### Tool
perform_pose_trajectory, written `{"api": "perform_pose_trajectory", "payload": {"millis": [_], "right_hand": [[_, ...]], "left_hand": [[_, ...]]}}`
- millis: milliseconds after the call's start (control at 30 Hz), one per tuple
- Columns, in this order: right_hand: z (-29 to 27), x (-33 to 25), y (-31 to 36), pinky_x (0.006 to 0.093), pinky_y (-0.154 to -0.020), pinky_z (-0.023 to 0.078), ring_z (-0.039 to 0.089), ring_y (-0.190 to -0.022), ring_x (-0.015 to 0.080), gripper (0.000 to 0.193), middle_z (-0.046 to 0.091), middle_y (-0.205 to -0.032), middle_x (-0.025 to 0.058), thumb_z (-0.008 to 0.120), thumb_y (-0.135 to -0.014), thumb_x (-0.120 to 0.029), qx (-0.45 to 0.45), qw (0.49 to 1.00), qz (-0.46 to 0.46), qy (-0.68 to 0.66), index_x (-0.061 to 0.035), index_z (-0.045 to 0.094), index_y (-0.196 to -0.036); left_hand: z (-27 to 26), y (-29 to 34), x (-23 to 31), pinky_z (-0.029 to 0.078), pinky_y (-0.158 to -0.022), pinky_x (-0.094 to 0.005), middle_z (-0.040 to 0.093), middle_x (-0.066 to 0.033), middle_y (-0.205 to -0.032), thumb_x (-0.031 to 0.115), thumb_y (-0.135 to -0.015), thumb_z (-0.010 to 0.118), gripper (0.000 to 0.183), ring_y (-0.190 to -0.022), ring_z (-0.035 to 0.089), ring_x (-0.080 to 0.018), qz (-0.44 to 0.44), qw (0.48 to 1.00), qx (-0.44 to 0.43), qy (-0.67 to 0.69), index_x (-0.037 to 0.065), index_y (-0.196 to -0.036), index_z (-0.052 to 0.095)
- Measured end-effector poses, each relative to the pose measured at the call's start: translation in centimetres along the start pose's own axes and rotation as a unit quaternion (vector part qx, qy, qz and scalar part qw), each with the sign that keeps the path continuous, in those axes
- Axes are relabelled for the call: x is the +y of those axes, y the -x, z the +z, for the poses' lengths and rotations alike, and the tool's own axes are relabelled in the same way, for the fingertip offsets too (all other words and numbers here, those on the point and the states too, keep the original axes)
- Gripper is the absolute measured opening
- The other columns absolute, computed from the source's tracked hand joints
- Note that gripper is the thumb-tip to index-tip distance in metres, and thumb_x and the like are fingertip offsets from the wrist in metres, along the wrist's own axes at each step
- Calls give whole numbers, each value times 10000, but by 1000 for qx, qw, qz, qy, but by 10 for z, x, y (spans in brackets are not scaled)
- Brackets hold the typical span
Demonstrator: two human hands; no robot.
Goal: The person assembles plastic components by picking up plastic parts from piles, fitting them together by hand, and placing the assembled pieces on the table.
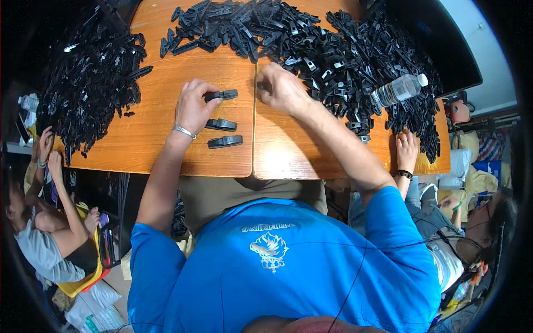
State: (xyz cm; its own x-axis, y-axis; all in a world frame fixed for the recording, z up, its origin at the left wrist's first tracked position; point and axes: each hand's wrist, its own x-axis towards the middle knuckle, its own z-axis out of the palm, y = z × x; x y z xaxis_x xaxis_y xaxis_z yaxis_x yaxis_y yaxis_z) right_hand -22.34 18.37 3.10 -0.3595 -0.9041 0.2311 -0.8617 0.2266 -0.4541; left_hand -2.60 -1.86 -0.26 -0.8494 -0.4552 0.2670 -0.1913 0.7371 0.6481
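My left hand point(192, 108), with a bracelet at the wrist, pinches the near end of an elongated black plastic piece point(226, 95) just above the wooden table point(166, 122). Two similar black pieces lie in a column below it, one nearer the hand point(222, 124) and one closer to me point(225, 142). To the right, my right hand point(282, 90) is over the table's seam, at the edge of a large heap of black plastic parts point(311, 50). Its fingers are curled together and hide whatever is between them.
Another heap of black parts point(94, 83) covers the table's left side. A clear plastic bottle point(400, 90) lies on the right heap. A co-worker's hand point(407, 150) rests at the right table edge; another person's hands point(50, 155) are at the left edge.
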Motion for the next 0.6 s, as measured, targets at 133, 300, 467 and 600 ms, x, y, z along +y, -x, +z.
{"api": "perform_pose_trajectory", "payload": {"millis": [133, 300, 467, 600], "right_hand": [[20, -12, 17, 373, -756, 575, 709, -851, 256, 233, 664, -976, 110, 811, -867, -51, 61, 984, 57, -157, -37, 733, -1086], [10, -25, 30, 448, -810, 590, 739, -900, 342, 208, 704, -982, 162, 839, -862, -127, 33, 992, 113, -32, -38, 747, -1026], [-3, -25, 16, 490, -853, 594, 746, -937, 403, 278, 742, -1049, 169, 856, -867, -213, -57, 991, 96, 77, -44, 762, -1067], [-6, -27, 8, 478, -840, 596, 748, -937, 380, 277, 737, -1023, 147, 878, -858, -202, -82, 988, 103, 78, -61, 779, -1074]], "left_hand": [[3, 2, -5, 533, -924, -414, 692, -86, -1037, 118, -856, 878, 225, -1039, 641, -291, 20, 1000, 17, 3, 51, -1053, 793], [6, 3, -9, 534, -932, -424, 699, -94, -1041, 141, -853, 880, 210, -1050, 644, -311, 22, 999, 28, 19, 55, -1027, 802], [5, 2, -8, 533, -923, -417, 697, -87, -1024, 150, -865, 877, 193, -1042, 643, -305, 13, 999, 29, 27, 54, -1015, 801], [7, 2, -9, 532, -916, -410, 693, -86, -1013, 149, -862, 876, 194, -1030, 642, -300, 23, 999, 35, 24, 50, -1011, 799]]}}
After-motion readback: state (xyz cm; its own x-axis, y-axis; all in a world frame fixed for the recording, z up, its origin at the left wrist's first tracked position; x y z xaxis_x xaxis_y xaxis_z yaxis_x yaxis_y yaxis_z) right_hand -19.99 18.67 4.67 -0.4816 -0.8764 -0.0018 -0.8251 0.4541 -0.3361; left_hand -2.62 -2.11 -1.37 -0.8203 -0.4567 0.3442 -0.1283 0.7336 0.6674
